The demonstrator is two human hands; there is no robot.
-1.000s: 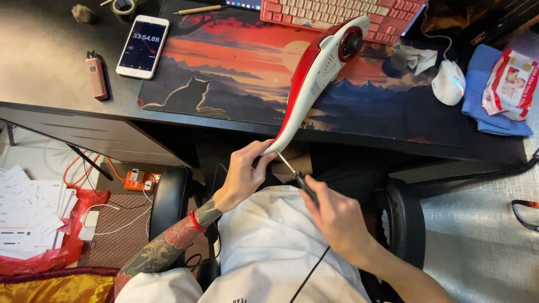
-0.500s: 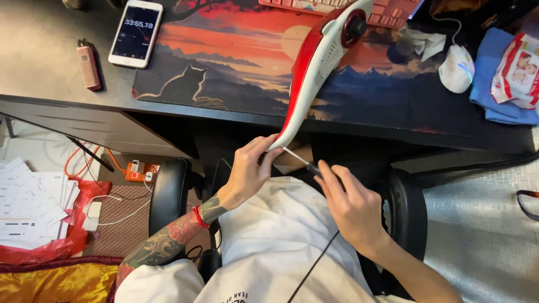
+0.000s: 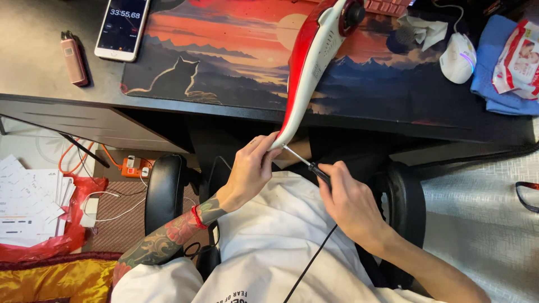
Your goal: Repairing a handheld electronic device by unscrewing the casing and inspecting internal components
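Screwdriver (image 3: 307, 164) tip now meets red massager (image 3: 311, 62) handle end.

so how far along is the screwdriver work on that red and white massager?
Done: nothing visibly; no loose screws or removed parts show on the desk. In hand: the left hand grips the handle end of the massager, which leans on the desk edge; the right hand holds the screwdriver, tip at the handle's base. Left: the casing looks closed.

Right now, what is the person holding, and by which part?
The left hand grips the lower handle end of the red and white massager. The right hand holds a screwdriver by its dark handle, tip at that end.
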